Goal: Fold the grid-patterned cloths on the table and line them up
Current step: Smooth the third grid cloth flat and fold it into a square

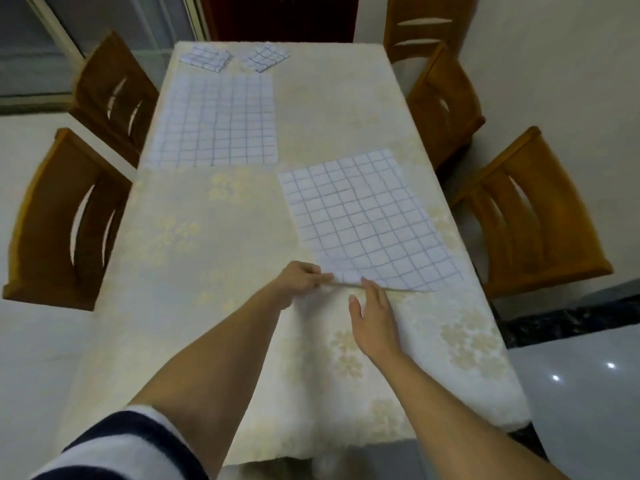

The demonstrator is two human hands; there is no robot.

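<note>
Left hand (pixel 301 278) pinches the near-left corner of the cloth (pixel 367 220) lying by the table's (pixel 207 237) right edge, hem raised slightly, I judge to start a fold. Right hand (pixel 375 317) open, fingers straight, tips at the same hem, likely to steady it. Second cloth (pixel 214 123) flat toward the far left. Two folded cloths (pixel 206 57) side by side at the far edge, probably the row to extend.

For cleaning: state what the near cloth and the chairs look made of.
The near cloth: thin, matte woven fabric, perhaps cotton; its edge bends limply at the left hand. The chairs: apparently wood, smooth orange-brown finish, cut-out slats.
</note>
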